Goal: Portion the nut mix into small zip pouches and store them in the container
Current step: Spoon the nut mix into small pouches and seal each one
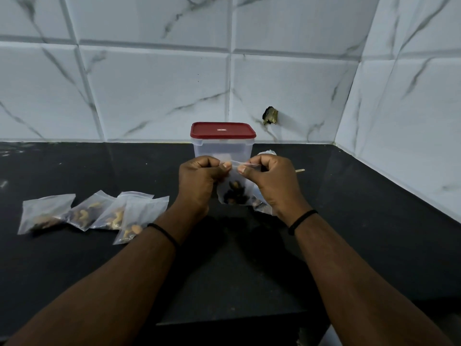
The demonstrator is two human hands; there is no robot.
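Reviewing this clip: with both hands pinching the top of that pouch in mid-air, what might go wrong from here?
1. The pouch hangs from its top edge, pinched by the left hand and right hand; if the zip seals only partly, nuts may spill onto the counter.
2. The container has its red lid on, so storing must wait.
3. Four filled pouches overlap loosely and one may be missed.

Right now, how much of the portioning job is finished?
Done: four filled pouches lie on the counter. In hand: the left hand and right hand pinch the top of a fifth pouch holding nuts. Left: storing them all; the container has its red lid on.
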